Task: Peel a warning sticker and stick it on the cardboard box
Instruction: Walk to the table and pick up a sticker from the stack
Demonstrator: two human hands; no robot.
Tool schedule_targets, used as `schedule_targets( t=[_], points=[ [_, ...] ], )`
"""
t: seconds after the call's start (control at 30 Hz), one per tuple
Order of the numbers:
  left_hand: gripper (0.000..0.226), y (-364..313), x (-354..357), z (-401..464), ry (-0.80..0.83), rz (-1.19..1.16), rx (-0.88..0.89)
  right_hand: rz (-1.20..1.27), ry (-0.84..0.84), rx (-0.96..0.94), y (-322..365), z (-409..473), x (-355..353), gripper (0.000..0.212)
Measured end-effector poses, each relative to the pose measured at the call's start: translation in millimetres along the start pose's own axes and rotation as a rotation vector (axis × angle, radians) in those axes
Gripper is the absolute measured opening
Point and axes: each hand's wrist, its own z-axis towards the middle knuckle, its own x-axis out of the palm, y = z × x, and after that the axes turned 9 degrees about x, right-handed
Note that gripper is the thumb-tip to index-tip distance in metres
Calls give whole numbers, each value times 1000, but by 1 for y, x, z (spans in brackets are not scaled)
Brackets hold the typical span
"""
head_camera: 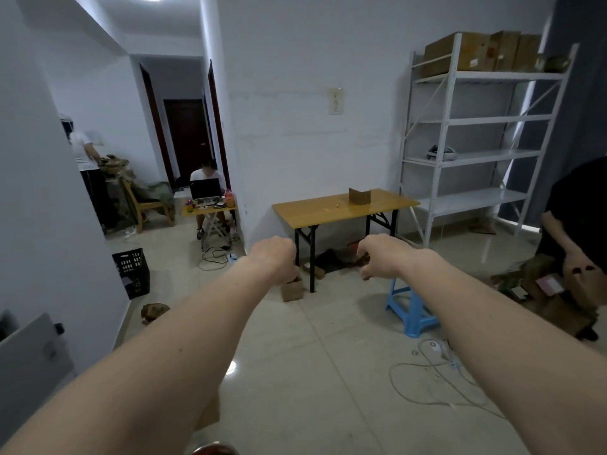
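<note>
Both arms are stretched forward, nothing held. Left hand (274,257) is seen from the back, fingers curled under; open or closed cannot be told. Right hand (381,256) is loosely open, fingers hooked down, empty. Just below the right hand a blue stool (410,308) stands on the tiled floor; below the left hand a small brown box (291,289) sits by the table leg. Well beyond both hands, a wooden table (315,210) carries the cardboard box (359,196), upright near its far edge. Small yellowish bits (335,205) lie left of it, possibly stickers, too small to tell. Step judged: approach not yet finished. The table should be reached first, the sticker sheet found, then a corner lifted with a fingernail.
</note>
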Motion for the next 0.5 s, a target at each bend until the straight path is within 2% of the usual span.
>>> schedule_targets(
  t=[0.2,0.33,0.5],
  points=[
    [25,24,12,139,-19,-8,52,-23,-2,46,-27,130,-13,37],
    [22,59,37,210,38,-13,18,-31,48,26,-27,209,1,45],
    [18,102,63,315,31,-58,37,-44,60,32,-32,317,18,46]
  ],
)
